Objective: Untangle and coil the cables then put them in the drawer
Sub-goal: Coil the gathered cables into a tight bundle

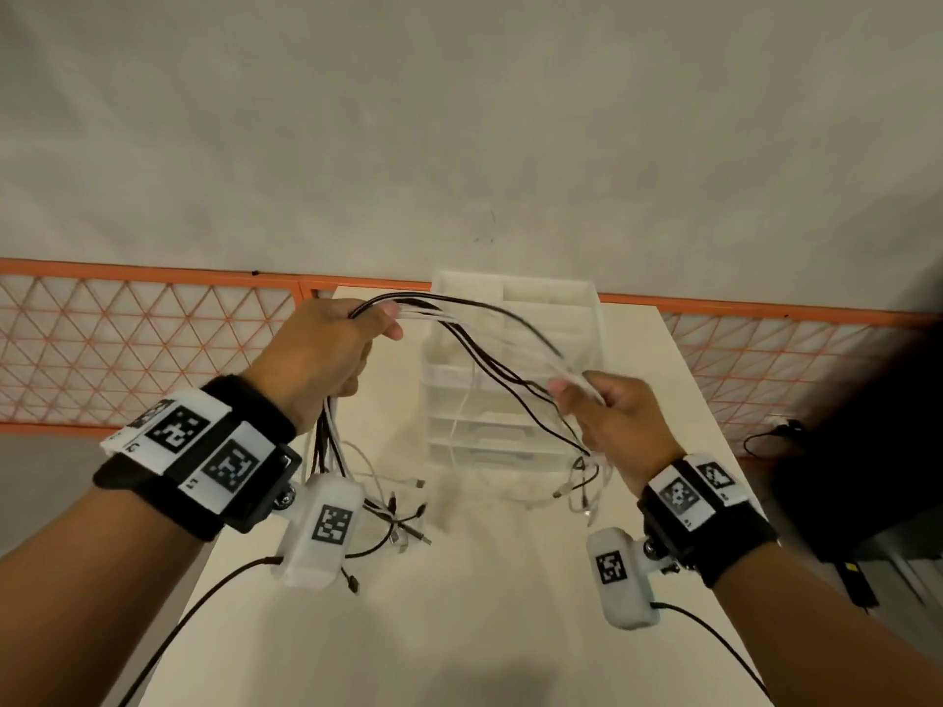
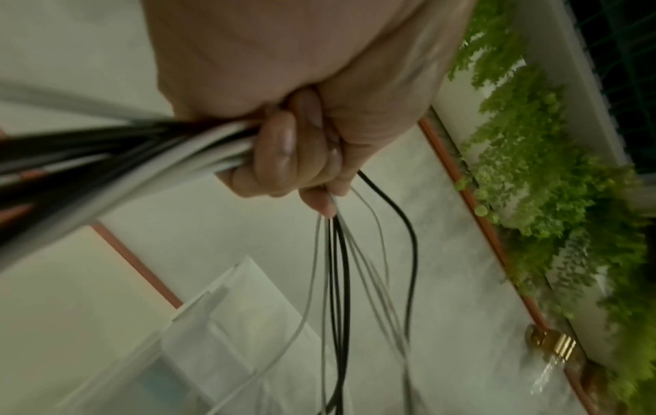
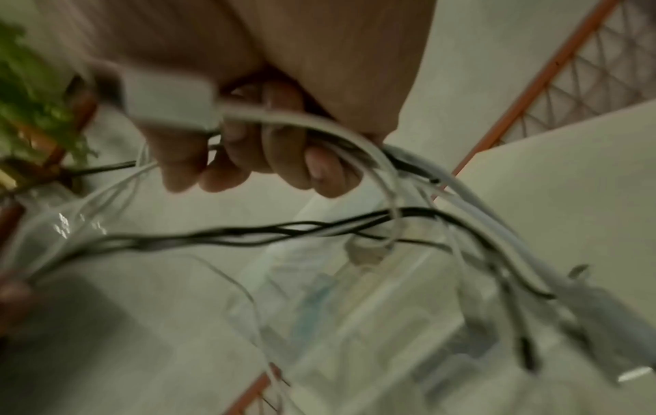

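A bundle of black and white cables (image 1: 479, 339) arcs in the air between my two hands, above the table. My left hand (image 1: 326, 349) grips one side of the bundle in its fist, and loose ends with plugs (image 1: 393, 517) hang below it onto the table. My right hand (image 1: 607, 405) holds the other side, with more plug ends (image 1: 576, 482) dangling under it. In the left wrist view my fingers (image 2: 284, 151) curl round the cables (image 2: 337, 266). The right wrist view shows fingers (image 3: 280, 157) closed on white and black cables (image 3: 270, 230). A translucent drawer unit (image 1: 510, 380) stands behind the cables.
The white table (image 1: 485, 604) runs forward from me. An orange lattice fence (image 1: 127, 339) lines the floor behind it. Something dark (image 1: 867, 451) with a black cord sits at the right. Green foliage (image 2: 554, 174) and a brass-capped glass object (image 2: 554, 342) show in the left wrist view.
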Demonstrator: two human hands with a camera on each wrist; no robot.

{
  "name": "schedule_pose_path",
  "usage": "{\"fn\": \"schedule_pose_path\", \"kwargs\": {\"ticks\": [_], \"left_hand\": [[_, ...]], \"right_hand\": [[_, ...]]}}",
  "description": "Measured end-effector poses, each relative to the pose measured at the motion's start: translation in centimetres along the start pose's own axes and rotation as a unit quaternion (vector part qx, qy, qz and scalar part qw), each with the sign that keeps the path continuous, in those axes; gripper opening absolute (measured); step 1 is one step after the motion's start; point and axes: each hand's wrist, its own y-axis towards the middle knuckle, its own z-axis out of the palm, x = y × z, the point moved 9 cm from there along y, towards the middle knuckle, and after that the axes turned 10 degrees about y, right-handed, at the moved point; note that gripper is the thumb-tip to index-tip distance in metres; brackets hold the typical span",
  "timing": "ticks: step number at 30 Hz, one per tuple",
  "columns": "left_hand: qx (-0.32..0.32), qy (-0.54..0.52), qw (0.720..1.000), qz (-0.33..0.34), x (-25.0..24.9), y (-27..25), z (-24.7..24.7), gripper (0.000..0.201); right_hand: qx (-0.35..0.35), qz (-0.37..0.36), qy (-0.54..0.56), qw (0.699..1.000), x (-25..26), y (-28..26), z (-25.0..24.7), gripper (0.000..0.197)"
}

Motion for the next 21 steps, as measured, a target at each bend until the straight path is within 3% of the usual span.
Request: {"fn": "schedule_pose_path", "kwargs": {"ticks": [3,6,9,12,14,17,21], "left_hand": [[-0.026,-0.058,0.998,0.004,-0.7,0.2,-1.1,0.024],[-0.014,-0.073,0.997,0.02,-1.6,0.0,-1.3,0.021],[0.004,-0.063,0.998,0.026,-1.9,-0.6,-0.4,0.021],[0.007,-0.078,0.997,0.022,-2.1,-0.7,0.1,0.021],[0.004,-0.079,0.997,0.025,-2.1,-0.7,-0.1,0.021],[-0.009,-0.076,0.997,0.022,-1.5,-0.6,-0.4,0.021],[-0.023,-0.029,0.999,-0.01,1.1,-0.3,-0.7,0.025]], "right_hand": [[0.074,0.094,-0.218,0.969,-5.2,-0.8,0.2,0.041],[0.131,0.172,-0.27,0.938,-9.6,-2.8,0.3,0.038],[0.125,0.165,-0.271,0.94,-10.2,-3.5,0.4,0.037],[0.114,0.156,-0.178,0.965,-9.5,-3.6,1.1,0.025],[0.119,0.167,-0.134,0.97,-9.8,-3.6,1.0,0.036],[0.076,0.198,-0.092,0.973,-10.8,-3.1,-0.4,0.03],[0.056,0.151,-0.115,0.98,-8.7,-2.1,-1.1,0.048]]}}
